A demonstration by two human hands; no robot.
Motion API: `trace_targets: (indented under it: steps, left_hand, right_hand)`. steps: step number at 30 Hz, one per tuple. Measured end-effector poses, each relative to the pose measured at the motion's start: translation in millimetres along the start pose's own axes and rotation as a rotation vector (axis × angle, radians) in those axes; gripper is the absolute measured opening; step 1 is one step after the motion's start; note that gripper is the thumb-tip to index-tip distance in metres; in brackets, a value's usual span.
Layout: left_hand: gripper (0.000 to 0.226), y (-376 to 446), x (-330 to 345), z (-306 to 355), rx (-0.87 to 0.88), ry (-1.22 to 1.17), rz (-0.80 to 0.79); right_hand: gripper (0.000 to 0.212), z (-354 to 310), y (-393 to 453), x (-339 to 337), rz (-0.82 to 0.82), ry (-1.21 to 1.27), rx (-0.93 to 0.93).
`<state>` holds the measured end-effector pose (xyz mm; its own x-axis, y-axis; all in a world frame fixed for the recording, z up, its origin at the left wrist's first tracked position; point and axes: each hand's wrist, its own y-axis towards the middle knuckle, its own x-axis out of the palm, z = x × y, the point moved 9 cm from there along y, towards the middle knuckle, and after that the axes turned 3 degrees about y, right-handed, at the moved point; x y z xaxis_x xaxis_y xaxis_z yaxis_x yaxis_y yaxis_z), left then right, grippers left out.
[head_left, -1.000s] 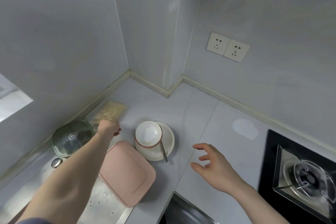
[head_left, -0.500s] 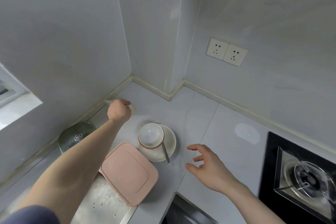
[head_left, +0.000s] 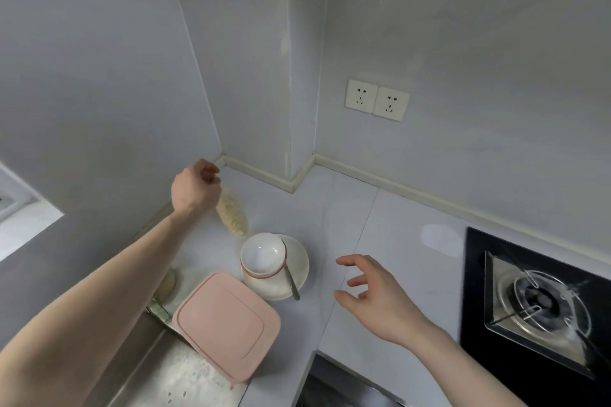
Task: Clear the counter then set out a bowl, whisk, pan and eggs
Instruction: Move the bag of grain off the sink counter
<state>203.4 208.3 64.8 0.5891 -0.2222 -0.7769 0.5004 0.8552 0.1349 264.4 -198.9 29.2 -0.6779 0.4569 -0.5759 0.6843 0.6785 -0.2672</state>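
Unmarked bag [head_left: 232, 215] in left hand [head_left: 193, 187]

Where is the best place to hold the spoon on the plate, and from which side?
Probably by the free handle end of the spoon, from the right. Its handle sticks out past the rim of the plate, while its head is hidden behind the bowl.

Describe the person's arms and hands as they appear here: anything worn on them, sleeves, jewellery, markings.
Both forearms are bare up to the picture's edge. The left hand and the right hand wear no gloves; no rings, watch, bracelet or markings are visible. No sleeve shows on either arm in this picture.
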Motion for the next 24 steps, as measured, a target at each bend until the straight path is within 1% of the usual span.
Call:
trace_targets:
  steps: [3, 6, 10, 12, 13, 14, 15, 18, 19, 22, 24]
  left_hand:
    - [0.015, -20, -33, 39, 0.202, -0.012, -0.043]
    - [0.017, -58, -59, 76, 0.389, 0.025, -0.103]
    - [0.021, -111, -85, 108, 0.526, -0.017, -0.148]
    - [0.021, -136, -90, 118, 0.571, -0.035, -0.192]
    - [0.021, -149, -91, 120, 0.579, -0.042, -0.218]
    - [0.021, -161, -92, 118, 0.577, -0.056, -0.244]
    - [0.021, -172, -91, 117, 0.574, -0.082, -0.268]
    - [0.021, -200, -91, 100, 0.527, -0.169, -0.325]
    - [0.02, -207, -88, 94, 0.503, -0.183, -0.35]
    - [0.019, -223, -73, 67, 0.406, -0.229, -0.461]
    - [0.019, -229, -63, 38, 0.3, -0.308, -0.501]
  right_hand:
    - [0.047, -18, -2, -12, 0.048, 0.041, -0.053]
    - [0.05, -45, 0, -20, 0.091, 0.073, -0.128]
    - [0.067, -86, 1, -25, 0.172, 0.099, -0.264]
    - [0.074, -102, -1, -24, 0.215, 0.071, -0.345]
    - [0.073, -107, -3, -18, 0.2, 0.055, -0.369]
    - [0.067, -109, -5, -11, 0.165, 0.041, -0.374]
    - [0.056, -108, -7, -3, 0.125, 0.026, -0.369]
    - [0.01, -99, -15, 21, 0.047, 0.011, -0.351]
    - [0.008, -95, -18, 26, 0.045, 0.015, -0.342]
    - [0.017, -79, -24, 41, 0.035, -0.016, -0.316]
    - [0.02, -66, -28, 53, 0.019, -0.061, -0.305]
